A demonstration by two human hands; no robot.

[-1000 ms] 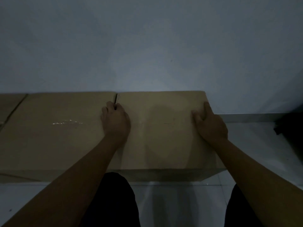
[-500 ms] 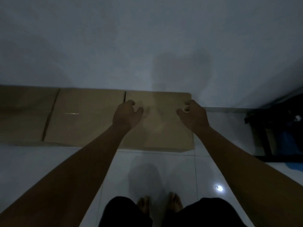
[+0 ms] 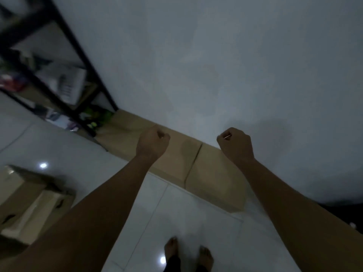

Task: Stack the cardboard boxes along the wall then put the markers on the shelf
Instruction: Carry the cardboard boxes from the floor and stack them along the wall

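Several brown cardboard boxes lie in a row against the white wall; the rightmost box (image 3: 214, 179) and its neighbour (image 3: 176, 158) sit below my arms. My left hand (image 3: 152, 143) hangs in the air above the row with its fingers curled and nothing in it. My right hand (image 3: 234, 145) is raised above the right box, also curled into a loose fist that holds nothing. Another open cardboard box (image 3: 29, 201) stands on the floor at the lower left. A black metal shelf (image 3: 64, 75) stands at the upper left. No markers can be made out.
The shelf holds blurred clutter, with green items (image 3: 98, 118) at its foot beside the row's end. White glossy floor tiles (image 3: 176, 222) spread out below me, with my bare feet (image 3: 188, 254) at the bottom. A dark object lies at the right edge (image 3: 341, 211).
Both hands have lifted off the right box and curled into fists. I have stood up and turned left, so the shelf and the open box came into view.
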